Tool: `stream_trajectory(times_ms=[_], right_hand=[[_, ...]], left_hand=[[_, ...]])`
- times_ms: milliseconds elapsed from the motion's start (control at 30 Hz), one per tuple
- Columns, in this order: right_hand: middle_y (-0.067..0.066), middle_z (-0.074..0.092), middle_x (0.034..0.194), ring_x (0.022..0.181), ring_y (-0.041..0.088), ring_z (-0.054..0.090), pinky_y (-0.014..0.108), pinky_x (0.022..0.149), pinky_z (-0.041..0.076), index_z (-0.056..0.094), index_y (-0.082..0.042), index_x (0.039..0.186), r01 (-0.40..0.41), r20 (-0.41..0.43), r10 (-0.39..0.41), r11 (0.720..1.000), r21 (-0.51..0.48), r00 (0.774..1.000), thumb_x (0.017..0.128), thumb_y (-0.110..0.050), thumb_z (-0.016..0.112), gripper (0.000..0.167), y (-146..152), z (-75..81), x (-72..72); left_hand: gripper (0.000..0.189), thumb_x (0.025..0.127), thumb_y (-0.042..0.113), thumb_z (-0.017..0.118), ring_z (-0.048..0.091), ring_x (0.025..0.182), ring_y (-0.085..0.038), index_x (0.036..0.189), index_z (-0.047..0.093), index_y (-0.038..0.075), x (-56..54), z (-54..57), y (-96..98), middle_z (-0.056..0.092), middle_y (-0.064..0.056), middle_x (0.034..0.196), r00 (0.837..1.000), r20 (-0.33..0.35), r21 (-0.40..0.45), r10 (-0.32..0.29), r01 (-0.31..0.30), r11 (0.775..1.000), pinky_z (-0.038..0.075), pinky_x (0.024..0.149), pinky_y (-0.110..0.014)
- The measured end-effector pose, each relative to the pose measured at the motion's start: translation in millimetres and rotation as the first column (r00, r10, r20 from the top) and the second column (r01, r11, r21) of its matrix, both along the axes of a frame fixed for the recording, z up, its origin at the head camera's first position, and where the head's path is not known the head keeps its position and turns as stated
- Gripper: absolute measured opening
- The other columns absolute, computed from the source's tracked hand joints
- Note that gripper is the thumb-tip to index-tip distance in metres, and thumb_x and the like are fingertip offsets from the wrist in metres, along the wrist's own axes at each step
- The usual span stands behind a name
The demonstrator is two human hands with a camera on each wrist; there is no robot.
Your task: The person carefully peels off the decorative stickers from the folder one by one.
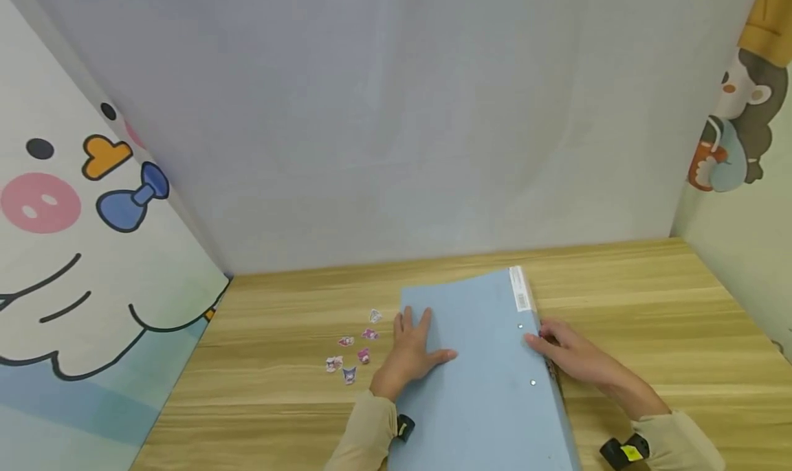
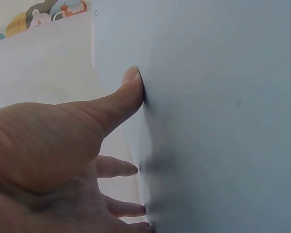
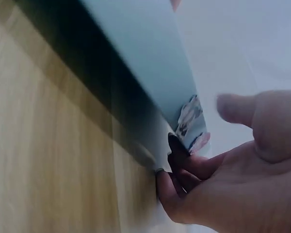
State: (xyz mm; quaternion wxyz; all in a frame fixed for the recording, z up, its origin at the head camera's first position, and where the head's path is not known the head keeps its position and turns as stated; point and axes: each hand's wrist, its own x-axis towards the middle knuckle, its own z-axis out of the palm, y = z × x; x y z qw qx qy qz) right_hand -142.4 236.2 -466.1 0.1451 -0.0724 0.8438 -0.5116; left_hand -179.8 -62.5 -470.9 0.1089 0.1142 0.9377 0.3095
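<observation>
A light blue folder (image 1: 470, 388) lies on the wooden table, its spine towards the right. My left hand (image 1: 408, 354) rests on the cover near the left edge, fingers spread. My right hand (image 1: 575, 354) is at the spine (image 3: 140, 53). In the right wrist view, its bent fingers (image 3: 167, 191) touch the lower part of the spine beside a small pink sticker (image 3: 200, 143). The right thumb is held apart from the folder there. Another patterned sticker (image 3: 189, 115) sits on the spine next to the pink one.
Several small cartoon stickers (image 1: 349, 375) lie on the table (image 1: 266, 381) left of the folder. A white label with a barcode (image 1: 520, 289) is at the folder's far right corner. A pale curtain (image 1: 402, 127) stands behind, with printed panels (image 1: 68, 265) at the sides.
</observation>
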Motion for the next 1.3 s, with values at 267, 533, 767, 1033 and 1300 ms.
stream_trajectory(times_ms=[267,533,767,1033,1300], right_hand=[[0.016,0.063,0.112,0.104,0.027,0.057,0.039,0.087,0.049,0.059,0.007,0.128,0.072,-0.034,-0.071,0.997,0.003,0.997,0.113,-0.033,0.039,0.047,-0.9,2.2,1.8],[0.009,0.07,0.091,0.079,0.017,0.064,0.03,0.067,0.052,0.059,0.006,0.118,0.142,-0.099,-0.146,0.989,-0.042,0.984,0.109,-0.033,0.052,0.041,-13.5,12.6,5.2],[0.019,0.075,0.106,0.082,0.019,0.074,0.032,0.066,0.059,0.057,0.007,0.124,0.181,-0.13,-0.192,0.979,-0.089,0.973,0.103,-0.033,0.064,0.046,-21.8,22.6,8.7],[0.016,0.076,0.105,0.075,0.017,0.074,0.033,0.061,0.059,0.061,0.004,0.124,0.235,-0.183,-0.253,0.966,-0.111,0.95,0.102,-0.036,0.065,0.046,-22.1,29.8,12.2],[0.019,0.076,0.108,0.077,0.017,0.074,0.032,0.061,0.059,0.06,0.004,0.126,0.267,-0.228,-0.282,0.959,-0.093,0.932,0.103,-0.037,0.064,0.047,-23.8,37.8,14.6]], left_hand=[[0.088,0.092,0.036,0.078,0.005,0.151,-0.055,0.157,0.033,-0.003,1.5,1.8,2.7,0.009,-0.038,0.163,1.0,0.001,0.014,0.007,-0.007,1.0,0.02,0.118,-0.066],[0.083,0.096,0.04,0.073,0.016,0.15,-0.053,0.156,0.035,-0.003,7.4,1.8,17.0,0.021,-0.036,0.16,0.998,-0.048,0.047,-0.036,0.039,0.998,0.025,0.117,-0.064],[0.067,0.104,0.035,0.062,0.029,0.147,-0.046,0.154,0.039,-0.004,18.6,10.1,34.4,0.032,-0.033,0.156,0.976,-0.163,0.065,-0.142,0.155,0.986,0.033,0.115,-0.059],[0.071,0.105,0.046,0.055,0.033,0.147,-0.04,0.158,0.034,0.004,43.8,21.6,51.1,0.033,-0.028,0.158,0.898,-0.302,0.018,-0.32,0.341,0.94,0.04,0.113,-0.051],[0.115,0.081,0.06,0.08,0.029,0.149,-0.041,0.164,0.017,0.011,80.5,27.2,57.1,0.026,-0.026,0.162,0.753,-0.456,-0.106,-0.474,0.482,0.869,0.036,0.115,-0.053]])
